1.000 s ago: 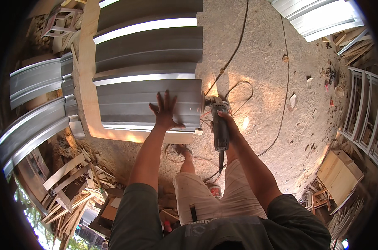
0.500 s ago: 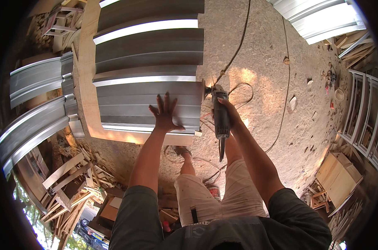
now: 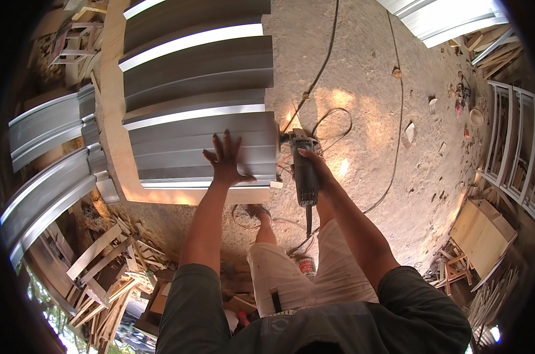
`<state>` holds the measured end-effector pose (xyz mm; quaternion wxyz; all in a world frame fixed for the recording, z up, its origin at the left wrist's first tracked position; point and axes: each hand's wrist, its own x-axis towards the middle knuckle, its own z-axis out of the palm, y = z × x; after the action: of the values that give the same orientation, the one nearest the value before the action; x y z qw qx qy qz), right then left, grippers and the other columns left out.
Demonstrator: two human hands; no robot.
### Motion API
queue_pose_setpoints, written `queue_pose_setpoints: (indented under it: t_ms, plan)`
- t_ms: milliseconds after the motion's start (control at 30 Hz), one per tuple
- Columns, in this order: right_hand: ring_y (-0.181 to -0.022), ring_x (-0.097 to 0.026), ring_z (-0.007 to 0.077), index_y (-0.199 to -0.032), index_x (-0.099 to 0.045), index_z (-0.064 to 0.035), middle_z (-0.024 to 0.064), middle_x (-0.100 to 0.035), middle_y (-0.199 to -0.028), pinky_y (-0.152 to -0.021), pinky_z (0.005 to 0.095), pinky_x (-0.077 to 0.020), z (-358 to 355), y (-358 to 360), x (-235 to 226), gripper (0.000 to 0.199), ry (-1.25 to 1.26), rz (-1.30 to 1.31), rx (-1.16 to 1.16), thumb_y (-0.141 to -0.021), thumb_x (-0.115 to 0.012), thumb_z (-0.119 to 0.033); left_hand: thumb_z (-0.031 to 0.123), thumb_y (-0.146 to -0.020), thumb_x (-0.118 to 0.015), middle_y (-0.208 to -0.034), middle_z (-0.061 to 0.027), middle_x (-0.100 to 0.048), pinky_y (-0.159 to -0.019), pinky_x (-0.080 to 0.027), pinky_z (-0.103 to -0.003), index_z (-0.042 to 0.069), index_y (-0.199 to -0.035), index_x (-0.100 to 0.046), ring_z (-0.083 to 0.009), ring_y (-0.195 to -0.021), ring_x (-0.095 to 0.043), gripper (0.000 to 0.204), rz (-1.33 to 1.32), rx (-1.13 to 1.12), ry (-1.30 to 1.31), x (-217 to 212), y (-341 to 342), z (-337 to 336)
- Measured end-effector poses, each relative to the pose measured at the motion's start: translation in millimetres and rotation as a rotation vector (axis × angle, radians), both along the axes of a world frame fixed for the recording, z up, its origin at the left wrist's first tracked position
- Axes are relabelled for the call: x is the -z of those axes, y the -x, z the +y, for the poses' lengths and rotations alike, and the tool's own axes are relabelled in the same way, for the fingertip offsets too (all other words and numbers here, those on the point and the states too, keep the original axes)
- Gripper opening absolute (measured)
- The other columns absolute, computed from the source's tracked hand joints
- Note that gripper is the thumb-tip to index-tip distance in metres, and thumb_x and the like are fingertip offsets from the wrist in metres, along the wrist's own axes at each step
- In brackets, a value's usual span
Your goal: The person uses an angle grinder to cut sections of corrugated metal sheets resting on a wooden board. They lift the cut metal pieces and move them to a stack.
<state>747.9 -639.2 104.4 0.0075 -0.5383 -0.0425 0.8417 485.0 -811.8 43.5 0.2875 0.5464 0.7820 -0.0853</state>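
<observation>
My left hand (image 3: 225, 160) lies flat with spread fingers on the nearest panel of a dark grey ribbed metal roofing sheet (image 3: 179, 144). A black angle grinder (image 3: 306, 174) is gripped in my right hand (image 3: 317, 168), its body pointing back toward me. Its disc, seen edge-on, is at the right edge of the sheet; whether it touches the metal I cannot tell. Beneath the sheet is a pale wooden board (image 3: 167, 194), showing along the left and near sides. A small wood block (image 3: 276, 184) sits at the near right corner.
A dark power cord (image 3: 323, 68) runs over the rough ground (image 3: 362, 135), with loops beside the grinder. More metal sheets (image 3: 49, 133) are at the left, another (image 3: 450, 17) far right. Scrap wood (image 3: 105, 295) is piled lower left. Metal frames (image 3: 512, 141) and a wooden cabinet (image 3: 480, 236) stand right.
The grinder has moved a little toward me along the sheet's right edge. My left hand stays on the same panel. The whole view has shifted slightly.
</observation>
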Motion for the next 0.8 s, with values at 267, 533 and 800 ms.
queue_pose_setpoints:
  t_ms: [267, 533, 800]
  plan:
    - [-0.07, -0.069, 0.022, -0.112, -0.061, -0.0086, 0.0115, -0.068, -0.088, -0.065, 0.035, -0.0604, -34, -27, -15, 0.047, 0.073, 0.04, 0.032, -0.087, -0.075, -0.046, 0.088, -0.039, -0.079, -0.171, -0.0181, 0.017, -0.1, -0.001, -0.09, 0.024, -0.167, -0.008, -0.0517, -0.152, 0.022, 0.16, 0.021, 0.02, -0.054, 12, -4, -2]
    - [-0.073, -0.069, 0.0226, -0.11, -0.061, -0.0075, 0.011, -0.067, -0.088, -0.064, 0.0354, -0.0597, -61, -38, -42, 0.043, 0.064, -0.015, 0.035, -0.089, -0.074, -0.043, 0.09, -0.041, -0.075, -0.172, -0.0178, 0.013, -0.1, -0.001, -0.091, 0.024, -0.167, -0.011, -0.0521, -0.154, 0.018, 0.156, 0.015, 0.015, -0.033, 8, -5, 0]
    - [-0.074, -0.069, 0.023, -0.108, -0.062, -0.0077, 0.011, -0.067, -0.088, -0.067, 0.036, -0.0594, -138, -83, -18, 0.045, 0.253, -0.016, 0.072, -0.089, -0.073, -0.047, 0.084, -0.039, -0.081, -0.172, -0.0166, 0.014, -0.101, -0.001, -0.09, 0.027, -0.167, -0.011, -0.0517, -0.154, 0.018, 0.157, 0.002, -0.002, -0.019, 5, -2, -4]
